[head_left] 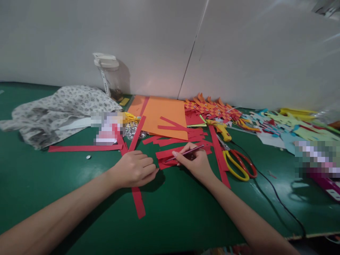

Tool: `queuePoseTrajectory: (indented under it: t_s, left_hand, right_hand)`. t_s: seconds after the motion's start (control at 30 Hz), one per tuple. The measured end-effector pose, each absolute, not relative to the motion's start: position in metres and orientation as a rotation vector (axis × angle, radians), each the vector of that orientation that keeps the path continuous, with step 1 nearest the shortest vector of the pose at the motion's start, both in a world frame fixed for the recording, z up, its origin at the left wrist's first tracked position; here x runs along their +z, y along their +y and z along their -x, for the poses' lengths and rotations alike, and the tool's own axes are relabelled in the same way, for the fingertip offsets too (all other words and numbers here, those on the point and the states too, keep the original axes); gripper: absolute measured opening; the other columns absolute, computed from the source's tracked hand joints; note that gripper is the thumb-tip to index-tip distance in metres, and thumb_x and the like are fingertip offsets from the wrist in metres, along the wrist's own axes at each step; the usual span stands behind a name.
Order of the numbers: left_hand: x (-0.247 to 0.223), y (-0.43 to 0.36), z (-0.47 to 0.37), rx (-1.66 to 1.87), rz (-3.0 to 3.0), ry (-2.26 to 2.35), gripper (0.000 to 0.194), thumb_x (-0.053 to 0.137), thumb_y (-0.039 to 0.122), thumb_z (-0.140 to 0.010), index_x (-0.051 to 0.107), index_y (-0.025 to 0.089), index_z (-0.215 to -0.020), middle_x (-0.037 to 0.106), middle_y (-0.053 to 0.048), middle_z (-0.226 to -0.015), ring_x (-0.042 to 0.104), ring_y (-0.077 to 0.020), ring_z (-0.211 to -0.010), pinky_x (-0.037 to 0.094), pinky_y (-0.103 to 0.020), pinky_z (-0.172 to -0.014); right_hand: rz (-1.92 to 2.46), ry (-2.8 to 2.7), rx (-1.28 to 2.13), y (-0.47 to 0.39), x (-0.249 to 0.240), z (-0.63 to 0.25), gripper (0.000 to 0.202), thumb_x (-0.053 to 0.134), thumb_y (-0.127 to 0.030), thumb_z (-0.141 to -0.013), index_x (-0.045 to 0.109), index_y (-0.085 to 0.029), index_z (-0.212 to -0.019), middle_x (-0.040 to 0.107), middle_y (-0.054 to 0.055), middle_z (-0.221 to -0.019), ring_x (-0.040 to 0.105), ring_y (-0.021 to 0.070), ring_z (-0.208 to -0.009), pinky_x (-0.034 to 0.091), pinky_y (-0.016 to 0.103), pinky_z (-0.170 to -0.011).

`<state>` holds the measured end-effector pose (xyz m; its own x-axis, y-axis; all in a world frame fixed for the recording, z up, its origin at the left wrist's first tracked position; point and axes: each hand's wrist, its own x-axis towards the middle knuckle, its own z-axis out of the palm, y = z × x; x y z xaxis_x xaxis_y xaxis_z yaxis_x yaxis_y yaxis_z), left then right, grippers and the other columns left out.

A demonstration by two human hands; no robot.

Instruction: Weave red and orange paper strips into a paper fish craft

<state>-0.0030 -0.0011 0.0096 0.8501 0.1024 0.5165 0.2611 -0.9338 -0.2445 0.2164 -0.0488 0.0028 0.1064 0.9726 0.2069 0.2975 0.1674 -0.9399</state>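
Observation:
In my right hand [195, 161] is a slim dark pink pen [196, 148], pinched between thumb and fingers. Its tip rests at a short red paper piece [166, 154]. My left hand [136, 169] lies to the left of that piece, fingers curled in, on top of a long red paper strip [138, 203]. Whatever is inside these fingers, if anything, is hidden. Another red strip [137, 132] runs up from beside my left knuckles. Beyond both hands lie several loose red strips [172, 141] and an orange sheet [167, 115].
Scissors [239, 164] and a yellow glue gun [222, 129] with a black cord lie right of my right hand. Woven paper fish [212, 106] and paper scraps [287, 124] sit farther back. A patterned cloth [66, 106] and lidded bottle [108, 74] stand at left.

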Motion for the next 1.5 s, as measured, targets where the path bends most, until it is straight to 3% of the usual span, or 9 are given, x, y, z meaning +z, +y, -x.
queuePoseTrajectory:
  t_s: [0.17,0.87,1.23,1.5]
  left_hand:
    - [0.009,0.0,0.002,-0.713,2.785,-0.282,0.018,0.051,0.023,-0.086,0.067,0.018,-0.088,0.059,0.003,-0.057,0.052,-0.0105,-0.049,0.035,-0.026,-0.046]
    - [0.008,-0.001,0.003,-0.602,2.838,-0.318,0.024,0.047,0.025,-0.088,0.07,0.018,-0.091,0.061,0.002,-0.055,0.055,-0.0122,-0.048,0.038,-0.028,-0.044]
    - [0.008,-0.001,0.002,-0.586,2.815,-0.308,0.023,0.047,0.025,-0.089,0.07,0.019,-0.091,0.061,0.002,-0.054,0.056,-0.012,-0.047,0.037,-0.028,-0.044]
    - [0.008,-0.001,0.002,-0.587,2.826,-0.316,0.022,0.048,0.025,-0.088,0.069,0.017,-0.091,0.061,0.002,-0.054,0.056,-0.0129,-0.047,0.037,-0.027,-0.044]
  right_hand:
    - [1.314,-1.32,0.879,-0.048,0.002,-0.215,0.03,0.071,-0.043,-0.071,0.052,-0.021,-0.066,0.062,-0.001,-0.053,0.062,0.0152,-0.048,0.049,0.025,-0.048]
    - [1.372,-1.237,0.838,-0.043,0.005,-0.236,0.036,0.075,-0.046,-0.064,0.051,-0.02,-0.063,0.061,-0.002,-0.051,0.062,0.0158,-0.045,0.048,0.023,-0.043]
    - [1.385,-1.232,0.721,-0.042,0.007,-0.252,0.032,0.075,-0.042,-0.067,0.052,-0.02,-0.064,0.058,-0.003,-0.048,0.059,0.0155,-0.043,0.045,0.024,-0.042]
    - [1.293,-1.244,0.907,-0.046,0.005,-0.218,0.031,0.075,-0.042,-0.066,0.054,-0.019,-0.065,0.062,-0.001,-0.052,0.062,0.0144,-0.047,0.048,0.022,-0.046]
